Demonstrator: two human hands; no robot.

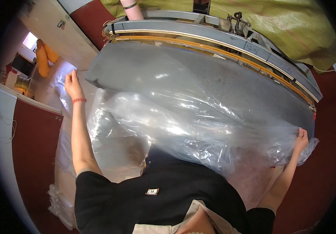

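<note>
Clear plastic sheet (183, 124) lies crumpled across approx. half the grey table (253, 89); far side is bare. Left hand (73, 84) pinches the sheet's left edge w/ closed fingers, right hand (301, 139) fists a bunched corner. Spreading looks partly done; wrinkles remain.

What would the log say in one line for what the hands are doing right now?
left hand: gripping plastic sheet edge | right hand: gripping its other end | sheet: spread over grey table | another person's arm: far side
</note>
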